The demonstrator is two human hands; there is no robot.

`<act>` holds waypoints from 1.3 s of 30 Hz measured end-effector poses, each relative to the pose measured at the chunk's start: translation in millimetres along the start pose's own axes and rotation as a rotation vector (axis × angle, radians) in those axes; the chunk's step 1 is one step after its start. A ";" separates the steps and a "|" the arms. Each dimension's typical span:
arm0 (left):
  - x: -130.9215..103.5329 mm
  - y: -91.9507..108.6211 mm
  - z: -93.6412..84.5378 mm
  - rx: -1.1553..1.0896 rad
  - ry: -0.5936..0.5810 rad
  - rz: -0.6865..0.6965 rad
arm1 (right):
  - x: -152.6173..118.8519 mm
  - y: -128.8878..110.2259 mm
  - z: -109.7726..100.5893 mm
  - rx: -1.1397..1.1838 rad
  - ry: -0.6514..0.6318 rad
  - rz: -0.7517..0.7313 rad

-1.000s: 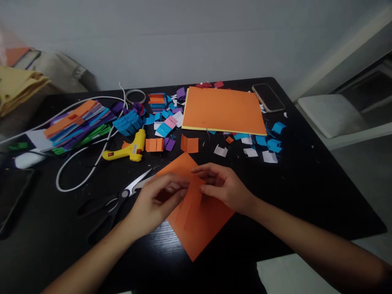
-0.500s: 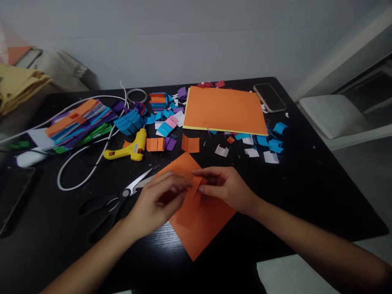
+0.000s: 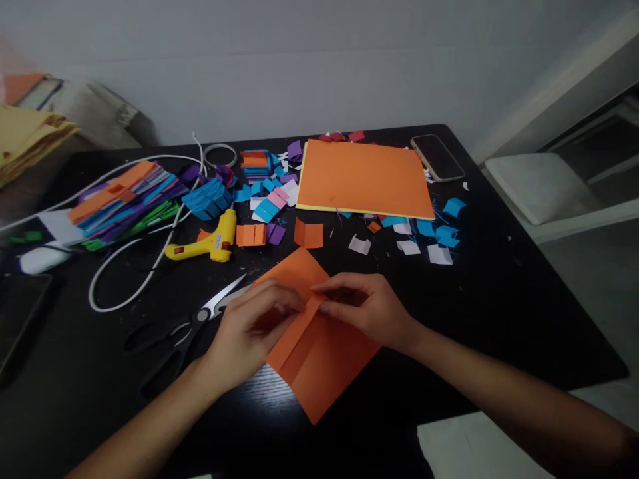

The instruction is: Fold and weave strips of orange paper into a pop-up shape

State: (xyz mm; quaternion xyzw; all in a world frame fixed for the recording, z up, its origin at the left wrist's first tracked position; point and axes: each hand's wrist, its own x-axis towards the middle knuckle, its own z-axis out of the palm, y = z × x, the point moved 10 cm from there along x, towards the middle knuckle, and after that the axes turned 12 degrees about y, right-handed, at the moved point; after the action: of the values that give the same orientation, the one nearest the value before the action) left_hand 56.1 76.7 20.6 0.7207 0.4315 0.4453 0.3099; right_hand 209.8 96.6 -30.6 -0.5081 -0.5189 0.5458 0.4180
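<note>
Over an orange paper sheet point(image 3: 332, 372) lying askew on the black table, I hold a narrow orange paper strip point(image 3: 298, 336). My left hand point(image 3: 254, 326) has its fingers closed on the strip's left side, thumb toward me. At the strip's far end, my right hand point(image 3: 372, 306) pinches it between thumb and fingers. The strip slants from the right fingertips down toward the near left edge of the sheet, and its shadow falls on the sheet. Black-handled scissors point(image 3: 202, 315) lie partly open, just left of my left hand.
A yellow glue gun point(image 3: 214, 243) lies beyond the scissors, near a looped white cable point(image 3: 92, 286). Bundles of coloured paper strips point(image 3: 124, 196) are at the back left. An orange sheet stack point(image 3: 367, 179), a phone point(image 3: 438, 158) and scattered paper scraps point(image 3: 360, 245) lie at the back.
My left hand has shifted slightly left and down along the orange strip, which now shows more plainly between my hands. My right hand stays nearly in place.
</note>
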 end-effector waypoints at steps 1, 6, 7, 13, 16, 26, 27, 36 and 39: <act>0.1 0.7 -0.4 -0.004 0.006 0.007 | 0.1 -0.8 -0.4 -0.007 0.004 -0.012; 0.1 8.6 2.0 -0.002 -0.001 0.046 | -1.2 -1.6 2.5 0.017 -0.013 -0.025; -0.2 9.3 2.9 0.005 -0.007 0.050 | -1.6 -1.7 3.3 0.035 -0.017 -0.022; -3.1 6.8 6.3 0.018 -0.020 0.057 | -3.5 -1.7 5.5 0.108 -0.022 0.011; -4.0 3.7 7.2 0.018 -0.026 0.039 | -4.1 0.8 7.6 0.139 -0.045 0.044; -3.3 -12.1 10.8 -0.070 -0.076 -0.110 | -5.9 5.8 17.1 0.204 -0.127 0.118; -2.9 -11.9 10.3 -0.073 -0.071 -0.111 | -5.6 5.1 16.5 0.193 -0.124 0.112; -6.6 11.4 12.4 -0.027 -0.167 0.081 | -6.8 1.9 13.1 0.134 -0.097 0.085; -6.2 14.6 9.5 -0.006 -0.143 0.114 | -9.2 1.2 16.1 0.109 -0.128 0.077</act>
State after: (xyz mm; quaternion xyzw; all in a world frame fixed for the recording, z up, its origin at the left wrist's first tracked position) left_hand 68.4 64.2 26.5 0.7731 0.3652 0.4111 0.3162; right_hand 195.2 85.1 -31.5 -0.4682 -0.4943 0.6202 0.3897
